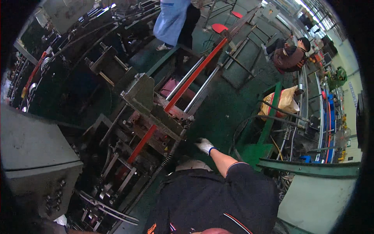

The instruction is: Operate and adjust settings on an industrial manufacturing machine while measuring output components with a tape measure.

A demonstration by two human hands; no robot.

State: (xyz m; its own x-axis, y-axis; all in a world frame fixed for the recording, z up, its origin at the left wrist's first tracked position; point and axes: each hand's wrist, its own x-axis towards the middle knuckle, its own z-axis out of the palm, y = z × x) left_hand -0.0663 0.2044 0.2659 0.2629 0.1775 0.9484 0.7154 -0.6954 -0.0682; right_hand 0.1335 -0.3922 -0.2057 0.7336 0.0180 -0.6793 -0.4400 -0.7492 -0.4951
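Observation:
My right hand (205, 146), in a white work glove with a blue cuff, is held out beside the machine. Its dark-tipped fingers look loosely bent and apart, with nothing visible in them. Nearest to it is a coiled spring-like hose (170, 155) along the machine's side. The machine frame (141, 95) carries a red bar (196, 75) between two bright metal rods, and a shorter red bar (142, 143) lies nearer me. At the lower left, beside a grey housing, a white patch looks like the glove of my left hand (60, 220); its fingers cannot be made out.
A large grey housing (37, 156) stands at my left. On the right are a green stand (269, 117), a printed yellowish sack (286, 100) and dark hoses. One person (291, 55) sits farther right; another (171, 23) stands beyond the machine. Red-topped stools (219, 28) are behind.

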